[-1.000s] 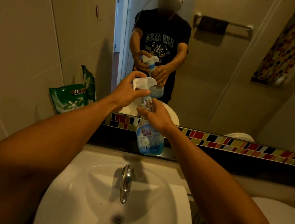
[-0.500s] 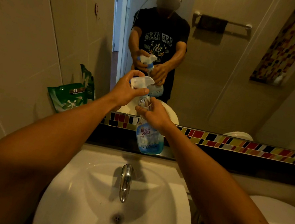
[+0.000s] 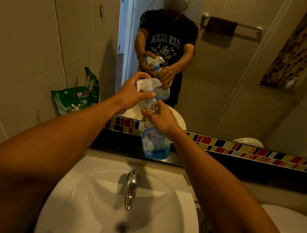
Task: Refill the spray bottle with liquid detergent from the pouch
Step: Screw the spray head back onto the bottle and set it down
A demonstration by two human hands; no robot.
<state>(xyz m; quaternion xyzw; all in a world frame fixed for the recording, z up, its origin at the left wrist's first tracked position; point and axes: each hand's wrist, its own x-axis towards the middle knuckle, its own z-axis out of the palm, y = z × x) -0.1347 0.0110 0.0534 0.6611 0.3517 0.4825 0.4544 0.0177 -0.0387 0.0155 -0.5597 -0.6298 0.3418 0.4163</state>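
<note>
Beige tiled walls and a wide mirror [image 3: 238, 69] face you above the white sink [image 3: 93, 198]. Your left hand [image 3: 133, 96] has its fingers clenched around the white trigger head [image 3: 148, 83] of the spray bottle [image 3: 154, 143], while your right hand [image 3: 160, 119] grips its clear neck. It stands on the dark ledge [image 3: 241, 171] behind the tap [image 3: 130, 188]. A green pouch [image 3: 71, 99] leans against the left wall, well apart.
</note>
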